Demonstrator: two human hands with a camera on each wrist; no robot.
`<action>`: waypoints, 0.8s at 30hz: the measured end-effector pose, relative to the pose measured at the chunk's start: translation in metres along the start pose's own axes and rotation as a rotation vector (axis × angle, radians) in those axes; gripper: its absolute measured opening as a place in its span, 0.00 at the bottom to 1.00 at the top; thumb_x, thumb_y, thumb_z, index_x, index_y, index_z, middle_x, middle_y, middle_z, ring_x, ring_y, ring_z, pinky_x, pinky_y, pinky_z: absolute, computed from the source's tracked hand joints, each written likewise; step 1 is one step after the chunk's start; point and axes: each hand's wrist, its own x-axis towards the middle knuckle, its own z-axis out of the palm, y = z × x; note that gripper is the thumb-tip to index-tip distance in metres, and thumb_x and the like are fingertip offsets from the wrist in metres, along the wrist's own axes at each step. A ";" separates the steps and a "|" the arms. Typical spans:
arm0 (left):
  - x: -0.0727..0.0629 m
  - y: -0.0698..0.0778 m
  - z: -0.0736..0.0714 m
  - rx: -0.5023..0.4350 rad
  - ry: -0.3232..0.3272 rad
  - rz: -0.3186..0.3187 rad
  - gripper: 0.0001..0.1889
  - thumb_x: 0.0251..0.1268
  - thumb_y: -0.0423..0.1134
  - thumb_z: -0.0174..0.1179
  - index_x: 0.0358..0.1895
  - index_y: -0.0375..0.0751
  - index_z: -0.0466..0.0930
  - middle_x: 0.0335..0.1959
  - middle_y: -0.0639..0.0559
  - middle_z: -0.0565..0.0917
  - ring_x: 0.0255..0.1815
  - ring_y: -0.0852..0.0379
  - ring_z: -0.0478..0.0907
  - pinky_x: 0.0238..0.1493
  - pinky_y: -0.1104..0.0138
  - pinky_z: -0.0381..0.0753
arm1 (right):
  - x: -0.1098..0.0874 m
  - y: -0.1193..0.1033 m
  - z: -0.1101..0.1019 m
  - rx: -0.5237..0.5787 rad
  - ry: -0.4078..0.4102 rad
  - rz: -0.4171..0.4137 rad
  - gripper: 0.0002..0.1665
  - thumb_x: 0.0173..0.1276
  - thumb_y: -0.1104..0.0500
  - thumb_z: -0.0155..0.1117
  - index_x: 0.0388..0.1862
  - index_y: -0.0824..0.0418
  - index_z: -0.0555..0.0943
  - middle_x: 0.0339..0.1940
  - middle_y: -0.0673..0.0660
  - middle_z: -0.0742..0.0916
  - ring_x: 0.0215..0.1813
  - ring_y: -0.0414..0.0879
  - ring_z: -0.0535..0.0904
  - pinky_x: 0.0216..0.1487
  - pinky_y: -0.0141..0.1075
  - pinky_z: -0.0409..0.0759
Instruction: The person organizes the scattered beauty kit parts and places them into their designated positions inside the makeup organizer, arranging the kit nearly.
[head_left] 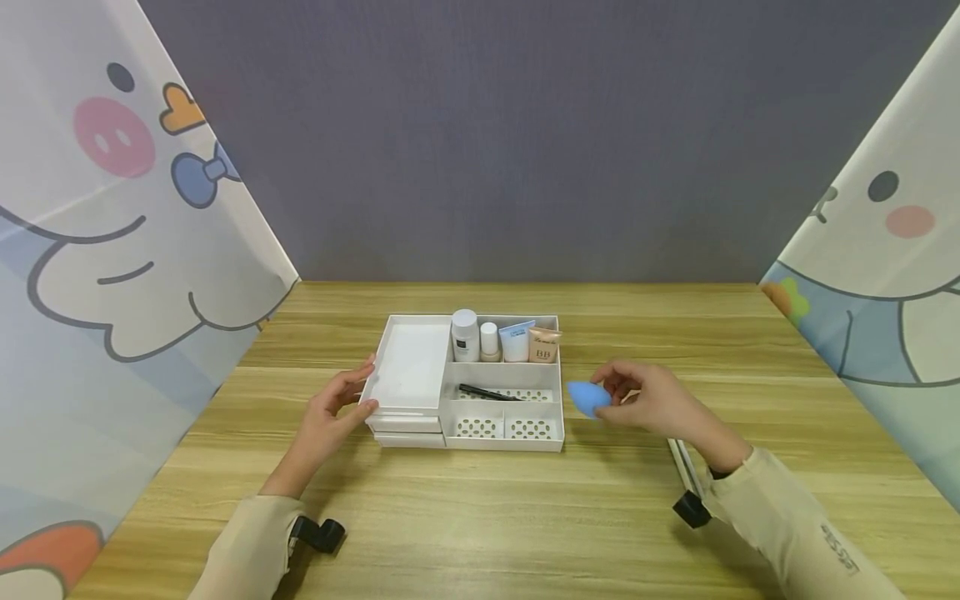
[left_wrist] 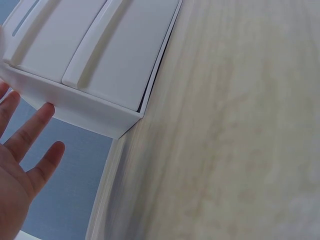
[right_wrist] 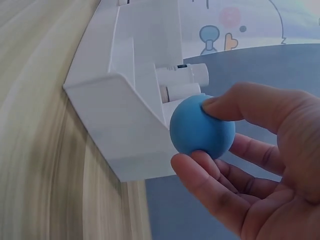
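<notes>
A blue makeup sponge (head_left: 588,399) is pinched between the thumb and fingers of my right hand (head_left: 647,402), just right of the white organizer (head_left: 504,445). In the right wrist view the sponge (right_wrist: 202,126) looks rounded, in front of the organizer's side wall. My left hand (head_left: 330,414) touches the organizer's left side with fingers spread. The left wrist view shows its fingertips at the side of the drawers (left_wrist: 120,55). In the organizer's back compartment stand a white bottle (head_left: 465,337), a small bottle (head_left: 490,340), a light blue tube (head_left: 516,342) and a beige BB tube (head_left: 543,345).
A black pen (head_left: 487,392) lies in the organizer's middle compartment. Two front compartments have perforated bottoms (head_left: 531,429). The flat tray top (head_left: 408,367) sits above two drawers. The wooden table (head_left: 495,517) meets a grey panel (head_left: 510,150) behind, with cartoon-print panels on both sides.
</notes>
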 end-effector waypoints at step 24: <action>0.000 0.001 0.000 0.024 0.008 -0.013 0.24 0.59 0.15 0.59 0.61 0.24 0.72 0.68 0.29 0.68 0.55 0.71 0.77 0.53 0.78 0.74 | 0.022 -0.016 0.032 0.086 0.033 -0.141 0.19 0.50 0.73 0.76 0.43 0.66 0.84 0.32 0.53 0.84 0.34 0.46 0.80 0.37 0.36 0.84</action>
